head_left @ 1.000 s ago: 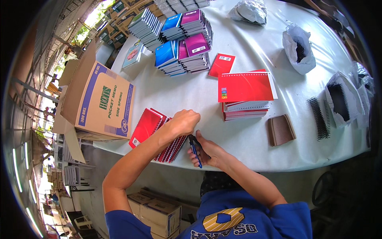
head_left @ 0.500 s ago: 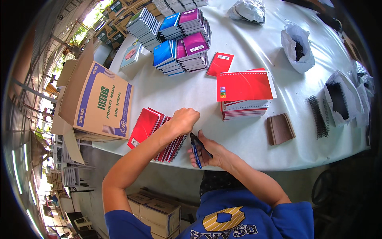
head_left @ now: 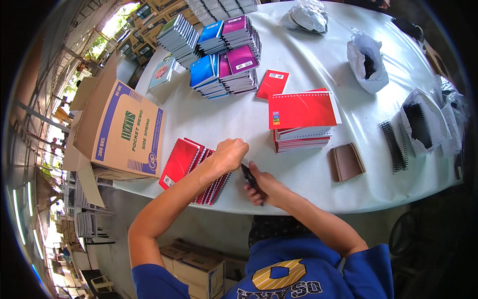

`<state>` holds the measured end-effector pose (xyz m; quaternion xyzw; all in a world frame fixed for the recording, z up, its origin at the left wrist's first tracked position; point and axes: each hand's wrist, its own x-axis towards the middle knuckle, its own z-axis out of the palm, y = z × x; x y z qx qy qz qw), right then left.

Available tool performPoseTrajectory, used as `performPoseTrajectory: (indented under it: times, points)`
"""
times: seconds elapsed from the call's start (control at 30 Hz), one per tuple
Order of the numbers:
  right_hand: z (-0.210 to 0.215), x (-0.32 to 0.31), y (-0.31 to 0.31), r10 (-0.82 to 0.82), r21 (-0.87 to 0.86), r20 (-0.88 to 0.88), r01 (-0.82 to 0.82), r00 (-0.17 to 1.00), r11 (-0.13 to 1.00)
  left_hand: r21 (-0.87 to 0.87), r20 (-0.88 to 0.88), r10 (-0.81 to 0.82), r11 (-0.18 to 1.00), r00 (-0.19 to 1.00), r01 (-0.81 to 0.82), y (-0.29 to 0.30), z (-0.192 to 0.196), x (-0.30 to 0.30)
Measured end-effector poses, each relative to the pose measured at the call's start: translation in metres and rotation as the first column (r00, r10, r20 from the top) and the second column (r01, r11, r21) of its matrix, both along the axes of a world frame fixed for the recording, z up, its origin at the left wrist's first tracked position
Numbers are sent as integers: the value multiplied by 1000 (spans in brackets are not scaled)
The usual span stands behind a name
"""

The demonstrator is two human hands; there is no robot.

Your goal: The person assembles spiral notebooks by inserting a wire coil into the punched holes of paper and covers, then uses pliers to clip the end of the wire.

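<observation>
My right hand [head_left: 268,187] is wrapped round a pair of dark-handled pliers [head_left: 249,176], whose tip points up toward my left hand [head_left: 230,155]. That left hand is closed, back upward, at the right end of a leaning row of red spiral notebooks [head_left: 183,158]; what its fingers hold is hidden beneath it. Right of my hands stands a pile of red-covered notebooks [head_left: 303,110] with punched holes along the top cover's far edge. One red spiral notebook [head_left: 273,83] lies flat behind that pile.
An open cardboard box [head_left: 130,127] stands at the left. Stacks of blue notebooks [head_left: 204,69] and purple notebooks [head_left: 244,59] rise at the back. On the right are a brown block [head_left: 347,162], loose black wire coils [head_left: 393,147] and white bags of coils [head_left: 368,60].
My right hand has closed its fingers further round the pliers, and their handles have come together. The left hand stays almost in place. The whole view has shifted slightly.
</observation>
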<state>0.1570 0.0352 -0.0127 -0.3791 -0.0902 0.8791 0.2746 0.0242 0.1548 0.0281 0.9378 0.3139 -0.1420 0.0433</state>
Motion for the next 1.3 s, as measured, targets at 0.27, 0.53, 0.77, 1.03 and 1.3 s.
performPoseTrajectory:
  times: [0.27,0.53,0.77,1.03,1.3]
  points:
    - [18,70,-48,-723,289,678,-855,-134,430,-113,45,135,985,990,-130,-5,-12,6]
    - [2,4,-1,-813,625,500,-774,299,99,-132,474,209,977,856,-165,-17,67,-20]
    - [-41,-23,41,-814,486,464,-869,349,-96,-114,783,299,931,546,-346,-102,139,-72]
    - [-18,5,3,-844,420,334,-868,421,-267,-232,973,156,691,-172,-685,-170,56,-151]
    - [179,198,74,-969,711,-226,-696,-95,-98,-176,900,435,450,43,-875,-208,-60,-170]
